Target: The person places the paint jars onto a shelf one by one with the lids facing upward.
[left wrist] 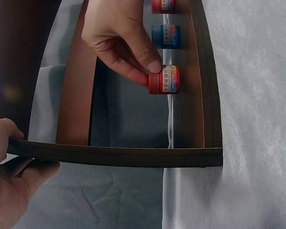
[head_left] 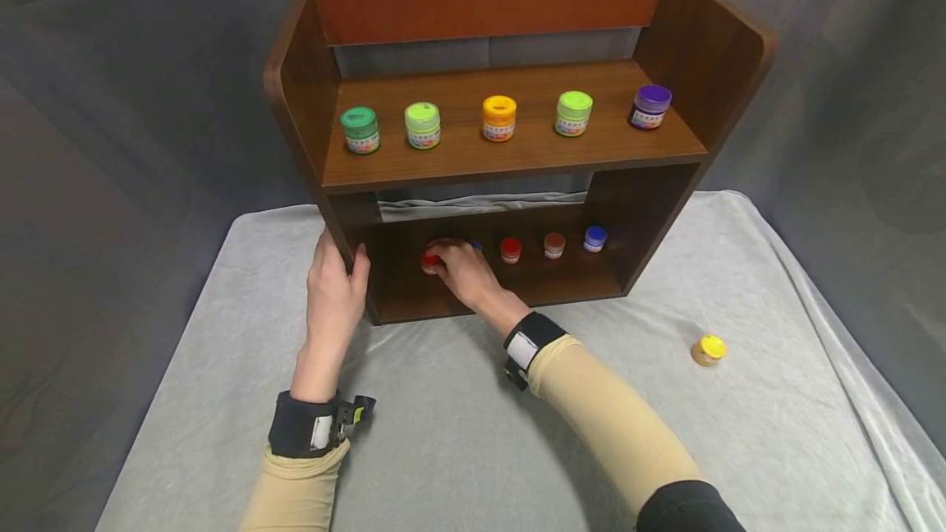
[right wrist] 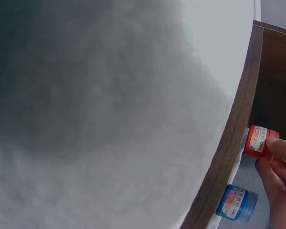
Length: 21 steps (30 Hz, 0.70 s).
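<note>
On the lower shelf of a brown wooden rack (head_left: 473,167), my right hand (head_left: 467,272) pinches a small red paint jar (left wrist: 164,80) by its lid between thumb and fingers. A blue paint jar (left wrist: 165,36) stands beside it, mostly behind the hand in the head view. My left hand (head_left: 336,290) grips the rack's left side panel (left wrist: 119,156), with the thumb on one face and fingers on the other. Farther right on that shelf are another red jar (head_left: 510,250), a brown jar (head_left: 553,245) and a second blue jar (head_left: 594,239).
The upper shelf holds a green jar (head_left: 360,130), two light green jars, an orange jar (head_left: 498,118) and a purple jar (head_left: 649,107). A yellow jar (head_left: 709,350) sits on the grey cloth (head_left: 458,417) to the right, outside the rack.
</note>
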### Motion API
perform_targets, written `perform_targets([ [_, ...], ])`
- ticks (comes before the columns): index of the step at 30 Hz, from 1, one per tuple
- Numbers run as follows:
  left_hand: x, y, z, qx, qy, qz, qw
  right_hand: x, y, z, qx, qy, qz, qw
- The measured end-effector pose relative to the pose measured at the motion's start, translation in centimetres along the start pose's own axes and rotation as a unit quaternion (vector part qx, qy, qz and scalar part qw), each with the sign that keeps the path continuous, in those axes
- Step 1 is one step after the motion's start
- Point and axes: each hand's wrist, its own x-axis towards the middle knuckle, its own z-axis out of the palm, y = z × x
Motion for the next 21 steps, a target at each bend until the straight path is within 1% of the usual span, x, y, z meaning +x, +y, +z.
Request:
perform_targets([
  [7, 0.0, -0.02, 0.04, -0.001, 0.002, 0.002, 1.0, 0.12, 0.38, 0.36, -0.007, -0.002, 0.004, 1.0],
  [21, -0.02, -0.15, 0.05, -0.003, 0.008, 0.009, 0.9999, 0.61, 0.09, 0.39, -0.036, -0.009, 0.004, 0.9993],
])
